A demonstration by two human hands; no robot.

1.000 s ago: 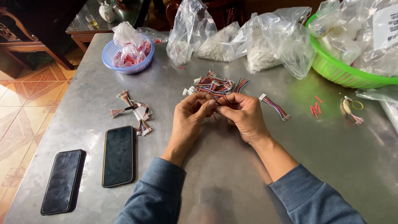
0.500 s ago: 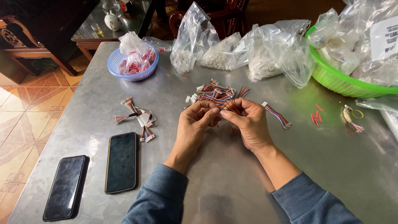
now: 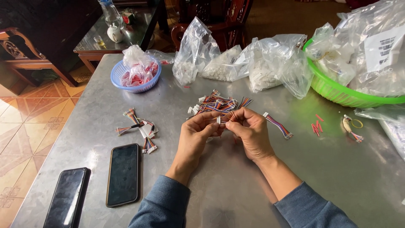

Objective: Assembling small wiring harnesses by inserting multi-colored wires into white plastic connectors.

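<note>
My left hand (image 3: 196,133) and my right hand (image 3: 249,131) meet over the middle of the metal table (image 3: 236,185). Together they pinch a short multicoloured wire harness with a white connector (image 3: 220,119) between the fingertips. Just behind the hands lies a pile of the same coloured wire harnesses (image 3: 217,104). One separate harness (image 3: 277,125) lies to the right of my right hand. A small cluster of bundled harnesses (image 3: 141,128) rests to the left.
Two dark phones (image 3: 123,174) (image 3: 66,198) lie at the front left. A blue basket (image 3: 135,71) with red-and-white packets stands at the back left. Clear bags of white parts (image 3: 253,63) line the back. A green basket (image 3: 350,93) holds more bags. Small red pieces (image 3: 316,126) lie right.
Both hands stay together on the harness, fingers shifting slightly. The view has tilted, so everything sits lower in the frame.
</note>
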